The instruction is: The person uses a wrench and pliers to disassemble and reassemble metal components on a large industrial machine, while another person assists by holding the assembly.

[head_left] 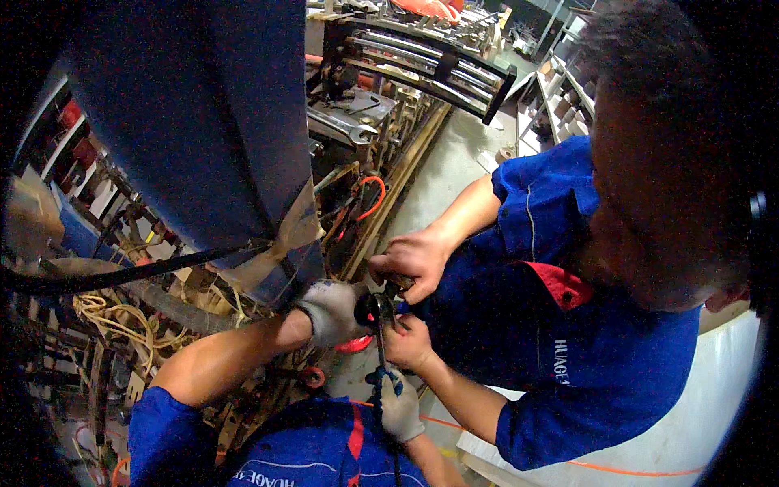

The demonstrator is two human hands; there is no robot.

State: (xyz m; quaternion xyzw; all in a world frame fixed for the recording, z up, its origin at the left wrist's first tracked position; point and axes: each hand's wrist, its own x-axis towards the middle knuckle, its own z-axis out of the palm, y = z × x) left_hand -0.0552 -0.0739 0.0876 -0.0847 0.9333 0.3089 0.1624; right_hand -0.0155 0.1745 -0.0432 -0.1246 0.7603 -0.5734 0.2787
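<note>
My left hand (330,312), in a pale grey glove, is closed around a dark round fitting (369,307) at the centre. Below it my right hand (398,410), also gloved, grips a long thin dark shaft (381,357), perhaps a tool or cable; its exact kind is unclear. A co-worker's bare upper hand (414,264) holds a small metal piece (393,288) at the fitting, and their lower bare hand (407,343) closes on the shaft just above my right hand.
A co-worker (568,365) in blue leans in from the right. A large dark blue panel (187,122) with a black cable (122,276) fills the upper left. Behind are a cluttered bench with a wrench (341,126), coiled rope (118,321), a railed frame (418,61) and a shelf rack (544,105).
</note>
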